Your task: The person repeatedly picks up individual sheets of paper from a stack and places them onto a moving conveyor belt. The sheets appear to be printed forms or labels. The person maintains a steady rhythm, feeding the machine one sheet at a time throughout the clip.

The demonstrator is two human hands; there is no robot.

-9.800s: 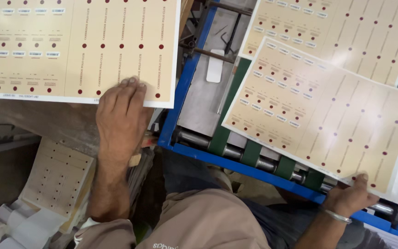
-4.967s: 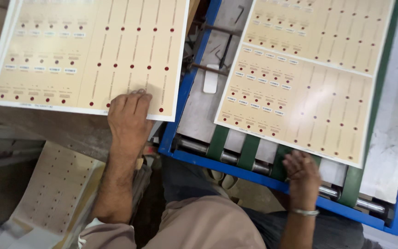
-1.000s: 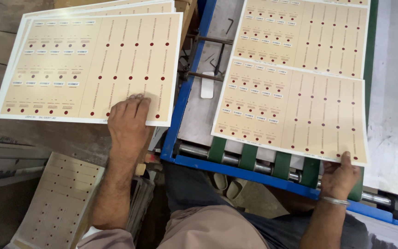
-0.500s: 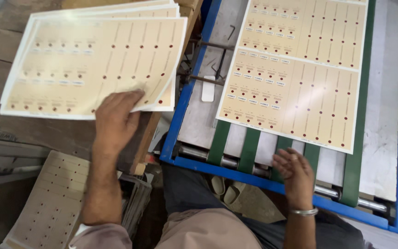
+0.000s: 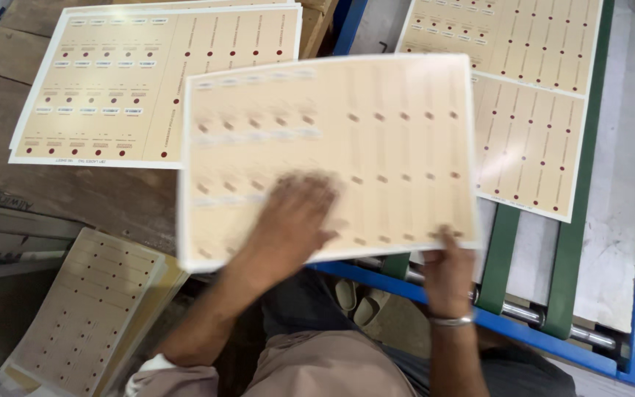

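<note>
A printed sheet [image 5: 332, 147] is gripped flat by left hand [image 5: 292, 220] and right hand [image 5: 446, 268], spanning stack [image 5: 148, 81] and conveyor [image 5: 611, 220].

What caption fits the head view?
Both hands, left hand and right hand, carry a printed sheet beside the conveyor.
</note>
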